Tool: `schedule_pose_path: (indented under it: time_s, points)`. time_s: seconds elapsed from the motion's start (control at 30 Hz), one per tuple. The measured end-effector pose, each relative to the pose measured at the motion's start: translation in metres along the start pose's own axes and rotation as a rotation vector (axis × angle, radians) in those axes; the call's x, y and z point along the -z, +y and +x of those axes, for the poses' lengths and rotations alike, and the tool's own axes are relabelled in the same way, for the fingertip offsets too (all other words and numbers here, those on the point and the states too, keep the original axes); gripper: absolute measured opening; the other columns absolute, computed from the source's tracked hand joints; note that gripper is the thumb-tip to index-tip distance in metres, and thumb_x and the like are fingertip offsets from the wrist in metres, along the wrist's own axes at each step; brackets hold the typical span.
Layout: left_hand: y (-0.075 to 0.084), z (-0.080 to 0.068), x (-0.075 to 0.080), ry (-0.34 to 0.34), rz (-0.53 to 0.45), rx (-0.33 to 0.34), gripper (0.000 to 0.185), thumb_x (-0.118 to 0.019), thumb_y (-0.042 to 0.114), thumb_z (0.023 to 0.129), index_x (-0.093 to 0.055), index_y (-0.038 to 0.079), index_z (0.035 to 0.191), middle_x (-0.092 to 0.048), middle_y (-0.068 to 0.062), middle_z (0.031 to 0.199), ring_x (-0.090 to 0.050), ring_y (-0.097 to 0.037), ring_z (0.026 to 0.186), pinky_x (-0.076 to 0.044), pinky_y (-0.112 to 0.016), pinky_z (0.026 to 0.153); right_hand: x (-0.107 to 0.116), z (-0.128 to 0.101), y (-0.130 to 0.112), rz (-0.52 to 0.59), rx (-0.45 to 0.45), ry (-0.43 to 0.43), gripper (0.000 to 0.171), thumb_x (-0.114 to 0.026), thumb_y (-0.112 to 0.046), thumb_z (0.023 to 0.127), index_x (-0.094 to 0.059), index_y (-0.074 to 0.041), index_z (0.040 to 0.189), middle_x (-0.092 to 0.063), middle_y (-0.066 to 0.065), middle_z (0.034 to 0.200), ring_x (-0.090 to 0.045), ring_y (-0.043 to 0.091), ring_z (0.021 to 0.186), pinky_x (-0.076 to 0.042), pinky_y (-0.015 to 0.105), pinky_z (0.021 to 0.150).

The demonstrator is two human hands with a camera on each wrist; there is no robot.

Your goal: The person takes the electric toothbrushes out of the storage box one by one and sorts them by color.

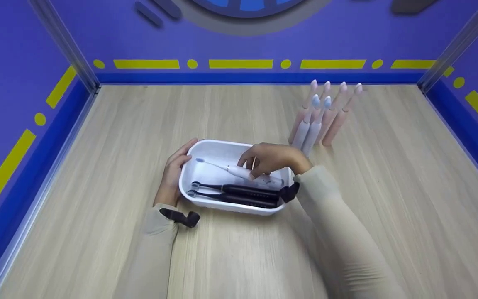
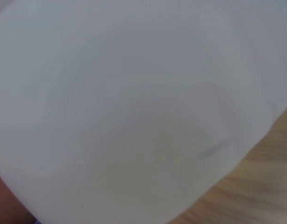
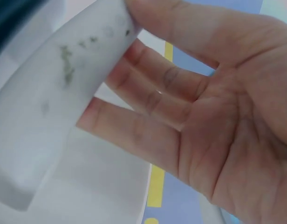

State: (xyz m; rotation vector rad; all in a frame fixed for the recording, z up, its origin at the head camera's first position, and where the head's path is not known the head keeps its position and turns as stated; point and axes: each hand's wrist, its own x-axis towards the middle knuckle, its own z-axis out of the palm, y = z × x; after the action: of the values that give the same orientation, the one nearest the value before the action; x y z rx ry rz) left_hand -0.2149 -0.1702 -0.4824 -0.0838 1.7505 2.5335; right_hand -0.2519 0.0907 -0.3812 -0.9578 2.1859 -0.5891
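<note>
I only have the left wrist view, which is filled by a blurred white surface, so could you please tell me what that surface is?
Observer: It is a white tray on a wooden table; the left hand rests against its left end.
Operator: Thank you. What lies inside?
Observer: Two black toothbrushes, side by side along the near wall.
Operator: And the right hand?
Observer: The right hand holds a white toothbrush over the tray.
Operator: Anything else on the table?
Observer: Several pink toothbrushes stand upright behind the tray.

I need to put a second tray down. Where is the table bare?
Bare wood lies left of the white tray up to the blue wall, and behind it. It is crowded right of the tray, where the upright toothbrushes stand, and at both hands.
</note>
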Motion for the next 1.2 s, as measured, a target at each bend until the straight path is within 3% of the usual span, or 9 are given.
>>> schedule_pose_path:
  time_s: [0.27,0.47,0.73,1.2]
  points:
    - [0.0,-0.002,0.0,-0.002,-0.008,-0.003,0.052,-0.032,0.001,0.092,-0.042,0.002,0.144,-0.036,-0.007,0.154,-0.029,-0.017,0.144,-0.021,-0.032,0.12,0.003,-0.005,0.0,0.012,0.003,0.021,0.04,-0.068,-0.005,0.083,-0.061,-0.002,0.122,-0.068,0.016,0.102,-0.061,0.012,0.066,-0.05,0.02,0.06]
    - [0.0,-0.002,0.0,-0.007,-0.014,-0.005,0.052,-0.033,0.002,0.093,-0.041,0.002,0.144,-0.036,-0.007,0.155,-0.028,-0.016,0.144,-0.02,-0.03,0.12,0.004,-0.007,0.0,-0.005,0.025,0.055,0.039,-0.069,-0.008,0.084,-0.062,-0.003,0.121,-0.069,0.014,0.099,-0.061,0.011,0.072,-0.052,0.023,0.064]
    - [0.001,-0.003,0.0,-0.011,-0.021,-0.007,0.052,-0.032,0.001,0.093,-0.041,0.001,0.144,-0.036,-0.007,0.154,-0.03,-0.017,0.144,-0.021,-0.031,0.12,0.004,-0.011,0.002,-0.067,0.082,0.112,0.038,-0.07,-0.012,0.085,-0.063,-0.004,0.122,-0.07,0.012,0.101,-0.066,0.021,0.094,-0.054,0.034,0.081]
    - [0.0,-0.002,0.0,0.007,0.01,-0.013,0.052,-0.033,0.002,0.092,-0.043,0.002,0.143,-0.037,-0.007,0.154,-0.03,-0.017,0.144,-0.02,-0.032,0.12,0.007,-0.02,0.004,-0.073,0.121,0.164,0.04,-0.069,-0.013,0.086,-0.062,-0.005,0.124,-0.071,0.011,0.102,-0.067,0.023,0.098,-0.053,0.038,0.087]
